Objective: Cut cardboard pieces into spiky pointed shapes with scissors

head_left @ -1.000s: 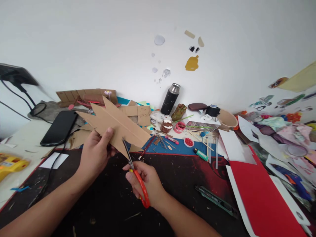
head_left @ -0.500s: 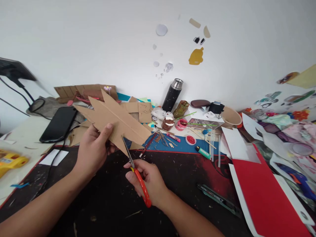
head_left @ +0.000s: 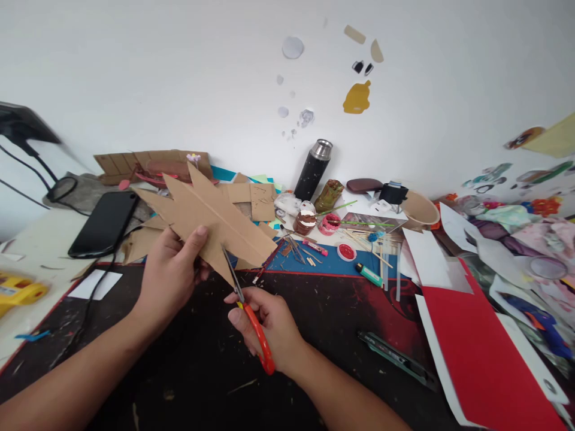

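Raised above a dark mat [head_left: 197,383] on the table [head_left: 49,239], the left hand [head_left: 166,272] pinches a piece of brown cardboard [head_left: 215,221], its thumb flat on top and its fingers tucked mostly out of sight underneath. The right hand [head_left: 274,326] is curled around the red handles of a pair of scissors [head_left: 261,341], thumb and fingers wrapped about the grips.

The cardboard is held in the air, left of centre. Its long axis slants from upper left to lower right: the jagged spikes point up and left toward the wall [head_left: 202,78], while the blunter end faces right and slightly down. Another corner points down toward the person, just beside the blades. A crease runs along the upper right part, roughly in line with that axis.

The scissors point away from the person, up and a little left, with their handles at lower right. Their blades reach the cardboard's lower part; how far apart they stand is hard to tell.

A phone [head_left: 104,224] lies to the left. Farther back, a black flask [head_left: 313,170] leans by the wall, and a cutter knife [head_left: 398,359] lies on the mat at right.
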Motion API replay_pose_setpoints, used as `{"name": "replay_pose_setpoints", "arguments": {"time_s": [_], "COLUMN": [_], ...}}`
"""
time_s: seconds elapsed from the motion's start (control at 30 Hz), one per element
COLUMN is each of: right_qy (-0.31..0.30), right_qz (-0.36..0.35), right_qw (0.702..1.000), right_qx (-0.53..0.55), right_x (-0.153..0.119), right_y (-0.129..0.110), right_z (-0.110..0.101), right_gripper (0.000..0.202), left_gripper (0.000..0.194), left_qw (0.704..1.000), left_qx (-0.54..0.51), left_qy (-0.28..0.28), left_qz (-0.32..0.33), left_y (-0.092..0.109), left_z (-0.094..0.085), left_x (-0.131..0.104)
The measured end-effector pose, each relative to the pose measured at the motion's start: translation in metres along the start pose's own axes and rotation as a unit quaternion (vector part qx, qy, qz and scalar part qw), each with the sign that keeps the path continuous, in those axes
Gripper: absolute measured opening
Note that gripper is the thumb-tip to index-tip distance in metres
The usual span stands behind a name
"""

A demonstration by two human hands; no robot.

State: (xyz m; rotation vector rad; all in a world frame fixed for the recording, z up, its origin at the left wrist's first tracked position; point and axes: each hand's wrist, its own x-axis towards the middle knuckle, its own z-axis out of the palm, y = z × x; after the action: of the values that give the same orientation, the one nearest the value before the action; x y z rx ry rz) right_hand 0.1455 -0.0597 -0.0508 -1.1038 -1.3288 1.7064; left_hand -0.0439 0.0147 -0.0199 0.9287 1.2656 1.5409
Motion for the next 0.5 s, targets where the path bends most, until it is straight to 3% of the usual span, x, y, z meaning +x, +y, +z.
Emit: {"name": "replay_pose_setpoints", "arguments": {"time_s": [0.33,0.5], "right_qy": [0.012,0.030], "right_qz": [0.005,0.003], "right_qw": [1.000,0.998], "right_qx": [-0.012,-0.047], "right_x": [-0.0016,0.0000], "right_y": [-0.0011,-0.0019], "right_z": [0.0018,0.0029], "right_gripper": [0.049,0.036], "left_gripper": [0.036,0.034], "left_qw": [0.999,1.000], "left_qx": [0.041,-0.001], "left_qy": [0.009,0.008], "left_qz": [0.007,0.002], "left_y": [-0.0011,-0.0015], "left_z": [0.0037,0.0029], "left_x": [-0.0089,-0.0060]}}
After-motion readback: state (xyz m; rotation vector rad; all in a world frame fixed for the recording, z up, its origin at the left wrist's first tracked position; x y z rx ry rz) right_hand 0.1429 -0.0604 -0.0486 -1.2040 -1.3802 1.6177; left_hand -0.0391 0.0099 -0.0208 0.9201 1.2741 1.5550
